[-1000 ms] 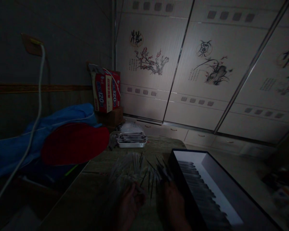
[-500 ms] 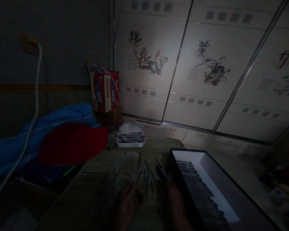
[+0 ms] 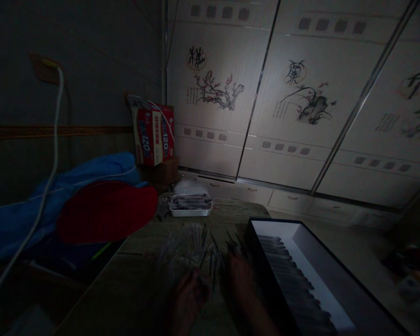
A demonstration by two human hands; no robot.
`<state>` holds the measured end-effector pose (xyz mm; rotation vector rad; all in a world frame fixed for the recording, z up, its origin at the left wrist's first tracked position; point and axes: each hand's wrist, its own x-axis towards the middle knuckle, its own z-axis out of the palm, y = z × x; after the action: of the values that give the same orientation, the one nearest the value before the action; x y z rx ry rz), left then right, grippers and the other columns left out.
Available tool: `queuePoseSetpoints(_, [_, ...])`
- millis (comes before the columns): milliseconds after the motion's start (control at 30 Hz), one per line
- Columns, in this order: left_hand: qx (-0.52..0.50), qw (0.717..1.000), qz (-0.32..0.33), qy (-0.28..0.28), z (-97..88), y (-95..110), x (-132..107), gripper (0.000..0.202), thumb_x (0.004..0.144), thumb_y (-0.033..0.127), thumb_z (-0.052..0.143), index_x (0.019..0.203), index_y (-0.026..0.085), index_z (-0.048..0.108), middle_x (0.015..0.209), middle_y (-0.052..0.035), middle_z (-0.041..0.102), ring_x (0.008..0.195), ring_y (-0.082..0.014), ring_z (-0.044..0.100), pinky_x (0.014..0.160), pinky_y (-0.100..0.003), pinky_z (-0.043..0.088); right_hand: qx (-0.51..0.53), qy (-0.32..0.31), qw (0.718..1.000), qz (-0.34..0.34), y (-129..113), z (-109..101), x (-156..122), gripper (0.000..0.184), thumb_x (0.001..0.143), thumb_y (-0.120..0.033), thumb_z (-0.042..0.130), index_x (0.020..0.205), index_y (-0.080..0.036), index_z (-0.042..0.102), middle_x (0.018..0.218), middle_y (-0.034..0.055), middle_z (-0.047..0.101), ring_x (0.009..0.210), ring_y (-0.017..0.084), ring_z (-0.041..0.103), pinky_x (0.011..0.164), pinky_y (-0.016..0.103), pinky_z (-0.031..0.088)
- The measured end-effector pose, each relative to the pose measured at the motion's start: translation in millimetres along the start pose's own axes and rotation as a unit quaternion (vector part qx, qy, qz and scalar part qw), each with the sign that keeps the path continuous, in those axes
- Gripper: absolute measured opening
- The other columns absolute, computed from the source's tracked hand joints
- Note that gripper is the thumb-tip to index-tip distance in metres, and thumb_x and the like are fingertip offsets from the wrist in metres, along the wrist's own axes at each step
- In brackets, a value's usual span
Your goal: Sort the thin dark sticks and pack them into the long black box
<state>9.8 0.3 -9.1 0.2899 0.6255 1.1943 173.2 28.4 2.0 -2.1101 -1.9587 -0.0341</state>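
Your left hand (image 3: 189, 298) and right hand (image 3: 241, 280) rest among thin dark sticks (image 3: 203, 247); grip unclear in the gloom. Long box (image 3: 336, 280) at 3 o'clock: strays could scatter.

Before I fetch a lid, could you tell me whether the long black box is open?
Open: the long black box has no lid, showing its white lining and dark rows inside.

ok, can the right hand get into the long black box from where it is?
Probably yes. The right hand sits on the table just left of the open black box, no lid on it and nothing visible between them. The dim light hides finer detail.
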Motion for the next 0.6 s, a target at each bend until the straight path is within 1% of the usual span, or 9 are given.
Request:
queuePoseSetpoints(100, [0.004, 1.0, 0.011, -0.001, -0.3, 0.7, -0.7, 0.016, 0.062, 0.018, 0.079, 0.07, 0.015, 0.065, 0.066, -0.0033, 0.072, 0.063, -0.0169, 0.067, 0.057, -0.027, 0.051, 0.014, 0.016, 1.0, 0.012, -1.1, 0.0, -1.8, 0.036, 0.076, 0.001, 0.041, 0.095, -0.012, 0.068, 0.093, 0.0154, 0.07, 0.09, 0.025, 0.066, 0.078, 0.032, 0.047])
queuePoseSetpoints(167, [-0.001, 1.0, 0.021, 0.005, 1.1, 1.6, -1.5, 0.018, 0.061, 0.019, 0.08, 0.07, 0.016, 0.065, 0.066, -0.0026, 0.072, 0.064, -0.0174, 0.068, 0.06, -0.028, 0.052, 0.034, 0.032, 0.999, 0.012, -1.7, 0.7, -8.1, 0.035, 0.078, 0.0, 0.04, 0.099, -0.009, 0.066, 0.096, 0.016, 0.069, 0.092, 0.024, 0.066, 0.08, 0.031, 0.047])
queuePoseSetpoints(233, [-0.01, 0.999, 0.041, 0.029, 3.1, 2.3, -1.5, 0.021, 0.057, 0.019, 0.082, 0.067, 0.017, 0.064, 0.064, -0.0011, 0.071, 0.063, -0.0175, 0.067, 0.059, -0.029, 0.052, 0.058, 0.05, 0.997, 0.01, -2.5, 3.3, -19.3, 0.035, 0.084, -0.007, 0.04, 0.11, -0.007, 0.062, 0.105, 0.0162, 0.067, 0.098, 0.021, 0.064, 0.084, 0.027, 0.047])
queuePoseSetpoints(300, [-0.013, 0.996, 0.063, 0.059, 4.2, 2.5, -0.2, 0.026, 0.052, 0.019, 0.084, 0.065, 0.018, 0.062, 0.062, 0.0003, 0.071, 0.061, -0.0175, 0.067, 0.058, -0.029, 0.052, 0.127, 0.097, 0.987, 0.006, -3.8, 7.5, -33.9, 0.036, 0.089, -0.021, 0.041, 0.118, -0.007, 0.056, 0.115, 0.0161, 0.064, 0.104, 0.02, 0.061, 0.086, 0.025, 0.047])
queuePoseSetpoints(367, [-0.002, 0.995, 0.076, 0.068, 3.1, 2.0, 2.2, 0.027, 0.051, 0.021, 0.084, 0.065, 0.018, 0.062, 0.061, 0.0002, 0.07, 0.061, -0.0182, 0.068, 0.058, -0.029, 0.053, 0.247, 0.163, 0.955, -0.005, -6.4, 11.9, -48.7, 0.037, 0.088, -0.033, 0.046, 0.115, -0.012, 0.059, 0.116, 0.014, 0.064, 0.105, 0.021, 0.061, 0.087, 0.027, 0.047])
queuePoseSetpoints(433, [0.018, 0.995, 0.077, 0.062, -0.6, 0.8, 5.1, 0.026, 0.053, 0.025, 0.083, 0.066, 0.018, 0.062, 0.062, -0.0011, 0.071, 0.063, -0.0197, 0.068, 0.06, -0.03, 0.053, 0.371, 0.196, 0.908, -0.015, -11.1, 14.7, -60.6, 0.03, 0.085, -0.038, 0.051, 0.101, -0.018, 0.066, 0.105, 0.0098, 0.068, 0.1, 0.022, 0.063, 0.084, 0.028, 0.049])
queuePoseSetpoints(467, [0.027, 0.995, 0.079, 0.062, -3.1, -0.1, 6.6, 0.026, 0.053, 0.026, 0.083, 0.067, 0.018, 0.063, 0.063, -0.0017, 0.071, 0.064, -0.0207, 0.069, 0.061, -0.031, 0.054, 0.415, 0.198, 0.888, -0.011, -14.2, 15.5, -65.1, 0.027, 0.084, -0.039, 0.052, 0.094, -0.019, 0.067, 0.098, 0.0076, 0.07, 0.095, 0.022, 0.064, 0.081, 0.027, 0.049])
queuePoseSetpoints(533, [0.055, 0.993, 0.082, 0.065, -8.6, -1.9, 9.1, 0.025, 0.053, 0.028, 0.081, 0.069, 0.018, 0.064, 0.067, -0.003, 0.071, 0.067, -0.0232, 0.07, 0.064, -0.034, 0.055, 0.479, 0.192, 0.856, 0.017, -21.1, 16.2, -71.0, 0.024, 0.082, -0.04, 0.054, 0.087, -0.02, 0.067, 0.087, 0.0048, 0.071, 0.084, 0.019, 0.065, 0.074, 0.025, 0.05])
queuePoseSetpoints(600, [0.102, 0.987, 0.097, 0.082, -13.6, -3.6, 10.7, 0.022, 0.055, 0.03, 0.079, 0.069, 0.018, 0.065, 0.068, -0.0038, 0.071, 0.071, -0.0257, 0.07, 0.067, -0.038, 0.055, 0.512, 0.181, 0.839, 0.039, -26.9, 16.5, -74.0, 0.025, 0.081, -0.041, 0.056, 0.085, -0.02, 0.067, 0.08, 0.0035, 0.07, 0.072, 0.017, 0.065, 0.064, 0.022, 0.05])
